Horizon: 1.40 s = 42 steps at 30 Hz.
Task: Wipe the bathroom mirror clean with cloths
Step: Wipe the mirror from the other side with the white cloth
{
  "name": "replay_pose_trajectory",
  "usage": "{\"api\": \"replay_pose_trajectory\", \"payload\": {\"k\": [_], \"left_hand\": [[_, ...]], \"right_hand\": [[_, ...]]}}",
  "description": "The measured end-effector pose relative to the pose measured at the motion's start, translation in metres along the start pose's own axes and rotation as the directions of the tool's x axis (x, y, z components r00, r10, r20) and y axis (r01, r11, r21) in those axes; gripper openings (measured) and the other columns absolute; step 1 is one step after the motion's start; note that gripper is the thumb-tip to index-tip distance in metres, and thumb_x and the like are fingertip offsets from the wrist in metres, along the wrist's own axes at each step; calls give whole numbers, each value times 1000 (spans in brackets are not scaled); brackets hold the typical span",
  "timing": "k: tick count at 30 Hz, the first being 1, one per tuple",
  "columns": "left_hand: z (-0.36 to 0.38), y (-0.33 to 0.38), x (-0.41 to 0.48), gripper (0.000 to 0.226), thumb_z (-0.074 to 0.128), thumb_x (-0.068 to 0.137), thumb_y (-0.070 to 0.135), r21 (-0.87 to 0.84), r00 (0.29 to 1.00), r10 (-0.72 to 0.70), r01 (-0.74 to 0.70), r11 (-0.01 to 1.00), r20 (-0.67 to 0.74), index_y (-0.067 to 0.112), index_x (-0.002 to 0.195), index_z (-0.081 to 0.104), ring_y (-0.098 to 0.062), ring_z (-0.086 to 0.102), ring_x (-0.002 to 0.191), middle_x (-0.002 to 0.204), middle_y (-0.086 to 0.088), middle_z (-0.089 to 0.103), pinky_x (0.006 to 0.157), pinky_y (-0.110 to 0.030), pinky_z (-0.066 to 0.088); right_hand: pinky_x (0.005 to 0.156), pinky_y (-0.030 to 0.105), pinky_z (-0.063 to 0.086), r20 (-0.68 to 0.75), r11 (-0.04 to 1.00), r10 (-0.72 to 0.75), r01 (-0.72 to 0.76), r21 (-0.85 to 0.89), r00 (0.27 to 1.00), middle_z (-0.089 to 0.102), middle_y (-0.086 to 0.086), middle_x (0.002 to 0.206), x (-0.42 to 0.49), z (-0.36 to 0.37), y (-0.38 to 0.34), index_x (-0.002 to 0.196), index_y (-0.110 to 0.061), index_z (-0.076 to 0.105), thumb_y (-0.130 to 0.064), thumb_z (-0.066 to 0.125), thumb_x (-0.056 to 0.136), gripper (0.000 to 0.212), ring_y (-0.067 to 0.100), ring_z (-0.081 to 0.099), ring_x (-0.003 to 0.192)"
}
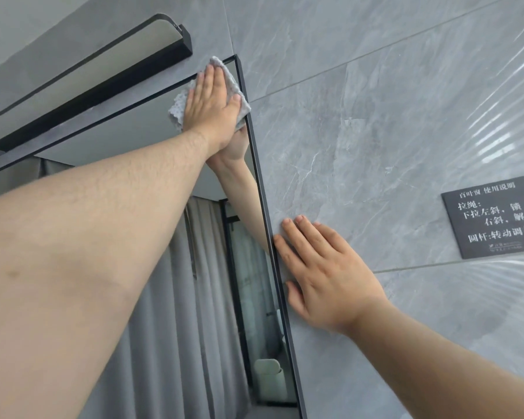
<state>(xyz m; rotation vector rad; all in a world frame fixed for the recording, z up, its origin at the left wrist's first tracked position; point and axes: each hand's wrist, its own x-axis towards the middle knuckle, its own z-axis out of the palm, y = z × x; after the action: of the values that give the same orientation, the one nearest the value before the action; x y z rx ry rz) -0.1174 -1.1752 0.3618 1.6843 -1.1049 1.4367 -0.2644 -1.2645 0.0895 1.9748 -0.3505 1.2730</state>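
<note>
Black lamp (109, 89) above grey cloth (177, 105)

We see a grey veined tile wall (375, 116) crossed by thin grout lines, a black plaque (493, 217) with white Chinese lettering fixed to it at the right, and a long black light bar (103, 90) mounted high at the left.

Cloth (180, 105): light grey, small dotted pattern. Mirror frame (265, 201): black. Wall tiles (360, 131): mid grey, marble-like, fine white veins, paler grout lines. Lamp bar (103, 95): black. Sign (493, 217): dark grey plate, white characters. Curtain (164, 328) in reflection: grey, vertical fold stripes. Small object (268, 379) low in reflection: pale green.
</note>
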Motion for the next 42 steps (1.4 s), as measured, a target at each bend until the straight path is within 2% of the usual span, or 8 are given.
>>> {"api": "replay_pose_trajectory", "payload": {"k": [8,16,22,27,30,34,37,42], "left_hand": [[0,-3,8,63,15,104,39,22,999,37,-37,999,6,15,159,-5,-12,-10,153,167,1,-9,124,-33,-7],[4,-14,-61,64,14,104,41,48,980,188,-191,980,67,15,159,-8,-11,-14,152,167,-1,-12,125,-37,-6],[18,-22,-159,68,16,99,40,67,960,262,-270,961,102,11,158,-3,-15,-10,153,167,-4,-6,125,-40,-1],[36,-19,-256,71,27,98,38,24,920,361,-369,929,153,5,158,7,-22,-5,154,166,-10,0,125,-44,0],[46,-22,-318,71,29,99,38,22,895,416,-425,905,164,6,158,4,-26,0,154,166,-12,2,125,-46,2],[56,-30,-377,72,27,99,38,-9,913,378,-381,925,153,8,158,1,-29,7,154,167,-11,2,125,-48,6],[58,-29,-417,66,15,104,41,-27,933,310,-311,950,180,6,158,2,-31,10,153,167,-11,2,125,-49,6],[64,-33,-473,66,14,104,41,-8,911,341,-348,937,231,3,158,6,-33,13,152,167,-14,5,123,-51,11]], "right_hand": [[117,46,23,0,1000,-6,6,-28,1000,43,20,152,0,1,1,144,-5,48,-41,41,88,67,38,39,141],[115,48,26,3,1000,-4,4,-30,1000,43,20,151,0,0,1,144,-3,48,-41,47,86,69,39,40,140],[114,48,29,-10,999,-1,1,-32,1000,45,21,150,2,0,2,142,-1,49,-42,39,91,66,40,42,138],[113,49,31,-49,1000,-4,3,-24,999,47,22,148,2,1,4,140,-1,52,-41,39,90,65,41,45,136],[113,49,30,-39,999,-9,8,-41,999,45,23,149,2,0,3,141,-1,50,-41,36,89,67,41,44,136],[112,51,31,-42,999,0,-2,-43,999,45,23,149,2,0,3,141,-1,49,-39,37,87,68,42,43,136],[112,51,31,-42,999,-7,5,-53,999,43,23,150,2,-2,2,143,-2,47,-39,38,87,68,42,41,137],[113,50,28,-18,997,-7,5,-76,1000,40,23,152,1,-1,-1,145,-2,44,-40,37,87,70,41,38,139]]}}
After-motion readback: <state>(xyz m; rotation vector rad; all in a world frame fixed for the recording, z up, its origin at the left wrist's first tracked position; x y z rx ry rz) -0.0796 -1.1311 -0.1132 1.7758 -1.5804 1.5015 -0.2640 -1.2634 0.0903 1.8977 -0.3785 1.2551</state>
